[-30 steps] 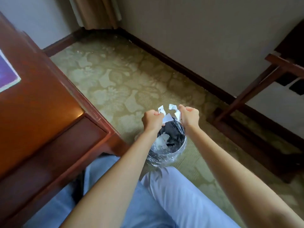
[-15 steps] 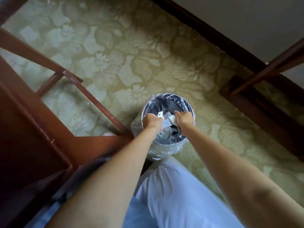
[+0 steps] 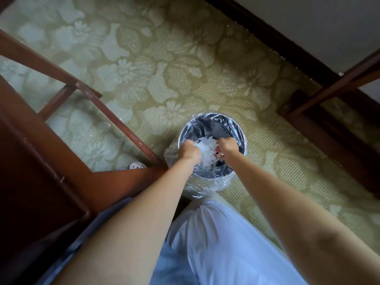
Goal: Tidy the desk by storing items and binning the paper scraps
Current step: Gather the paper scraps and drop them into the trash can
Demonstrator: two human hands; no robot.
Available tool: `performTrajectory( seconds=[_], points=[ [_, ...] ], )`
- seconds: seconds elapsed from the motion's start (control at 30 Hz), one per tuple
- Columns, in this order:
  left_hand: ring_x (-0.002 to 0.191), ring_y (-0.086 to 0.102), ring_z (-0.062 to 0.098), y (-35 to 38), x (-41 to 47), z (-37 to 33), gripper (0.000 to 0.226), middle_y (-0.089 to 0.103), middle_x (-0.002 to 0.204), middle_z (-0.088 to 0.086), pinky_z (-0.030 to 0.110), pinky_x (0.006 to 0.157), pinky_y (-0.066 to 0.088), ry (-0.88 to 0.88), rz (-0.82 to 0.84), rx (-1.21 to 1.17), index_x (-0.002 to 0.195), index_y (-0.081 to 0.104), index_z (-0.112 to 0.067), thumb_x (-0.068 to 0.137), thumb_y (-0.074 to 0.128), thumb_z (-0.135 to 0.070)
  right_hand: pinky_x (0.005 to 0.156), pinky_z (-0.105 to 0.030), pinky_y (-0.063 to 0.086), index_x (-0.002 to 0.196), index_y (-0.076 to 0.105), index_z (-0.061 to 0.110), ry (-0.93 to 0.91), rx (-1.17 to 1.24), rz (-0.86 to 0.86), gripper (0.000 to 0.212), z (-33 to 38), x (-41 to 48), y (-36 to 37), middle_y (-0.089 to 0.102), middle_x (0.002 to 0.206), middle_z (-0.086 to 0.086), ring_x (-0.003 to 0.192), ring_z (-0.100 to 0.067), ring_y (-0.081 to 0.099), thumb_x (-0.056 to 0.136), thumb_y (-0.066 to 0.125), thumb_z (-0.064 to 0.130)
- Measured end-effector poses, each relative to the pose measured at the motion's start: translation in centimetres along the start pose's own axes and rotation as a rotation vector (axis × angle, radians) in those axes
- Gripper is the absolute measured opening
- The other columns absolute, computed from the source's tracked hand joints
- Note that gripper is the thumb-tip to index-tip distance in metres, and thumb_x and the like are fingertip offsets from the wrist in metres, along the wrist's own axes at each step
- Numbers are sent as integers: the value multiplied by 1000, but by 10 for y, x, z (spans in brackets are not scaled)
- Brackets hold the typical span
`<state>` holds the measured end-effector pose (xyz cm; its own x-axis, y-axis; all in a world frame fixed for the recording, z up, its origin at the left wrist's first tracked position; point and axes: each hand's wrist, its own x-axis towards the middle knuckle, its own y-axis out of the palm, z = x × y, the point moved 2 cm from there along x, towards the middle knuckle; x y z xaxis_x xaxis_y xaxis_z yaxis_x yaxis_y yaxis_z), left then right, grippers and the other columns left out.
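reaching down from the head view, both hands sit over the mouth of the lined bin (image 3: 241,130) so anything let go falls inside. the left hand (image 3: 188,151) is curled shut and the right hand (image 3: 226,147) pinches closed, each gripping white paper scraps (image 3: 205,150) bunched between them, just below the rim. the bin stands on the carpet (image 3: 164,68) beside the counter (image 3: 30,161) leg, near enough to reach while seated, it seems.

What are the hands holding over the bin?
Both the left hand and right hand pinch torn white paper scraps by their outer edges, over the plastic-lined round bin.
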<state>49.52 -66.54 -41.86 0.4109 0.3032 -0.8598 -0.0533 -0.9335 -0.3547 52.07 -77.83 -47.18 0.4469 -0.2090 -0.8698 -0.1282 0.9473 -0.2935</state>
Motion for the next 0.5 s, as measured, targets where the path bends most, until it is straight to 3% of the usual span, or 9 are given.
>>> performTrajectory(
  seconds=[0.17, 0.23, 0.3, 0.4, 0.47, 0.5],
  points=[
    [119, 53, 36, -13, -28, -11, 41, 50, 132, 20, 45, 100, 47, 77, -10, -1, 129, 47, -2, 91, 35, 6, 47, -25, 30, 84, 47, 10, -48, -34, 17, 12, 9, -23, -7, 37, 65, -5, 54, -17, 33, 85, 38, 1],
    [107, 56, 34, -20, -41, -17, 34, 54, 118, 19, 42, 98, 49, 119, -27, -4, 111, 56, -8, 89, 35, 8, 52, -29, 40, 77, 45, 9, -82, -49, 11, 14, 15, -39, -10, 36, 65, -4, 56, -17, 34, 85, 38, 1],
    [91, 51, 30, -29, -59, -24, 30, 50, 101, 15, 35, 89, 50, 168, -62, 20, 79, 54, -15, 87, 36, 8, 70, -41, 52, 84, 47, 6, -139, -84, -3, 10, 21, -61, -15, 42, 69, -6, 67, -21, 42, 85, 38, 1],
    [96, 58, 36, -42, -97, -38, 29, 60, 107, 18, 39, 88, 53, 283, -128, 92, 92, 64, -3, 89, 36, 3, 63, -32, 41, 67, 44, 6, -278, -172, -72, 20, 36, -100, -28, 48, 72, -12, 68, -22, 43, 84, 39, -2],
    [83, 54, 36, -53, -130, -51, 27, 60, 94, 27, 39, 75, 51, 387, -171, 130, 73, 58, -2, 86, 34, 4, 65, -28, 35, 66, 45, 6, -395, -198, -129, 22, 52, -131, -36, 53, 77, -15, 74, -24, 47, 86, 38, -1],
    [83, 52, 39, -59, -146, -58, 26, 59, 97, 31, 44, 78, 50, 444, -200, 142, 72, 56, 1, 85, 34, 5, 69, -28, 37, 72, 50, 5, -457, -208, -154, 19, 62, -148, -40, 58, 86, -17, 80, -26, 50, 87, 38, 1]
  ],
)
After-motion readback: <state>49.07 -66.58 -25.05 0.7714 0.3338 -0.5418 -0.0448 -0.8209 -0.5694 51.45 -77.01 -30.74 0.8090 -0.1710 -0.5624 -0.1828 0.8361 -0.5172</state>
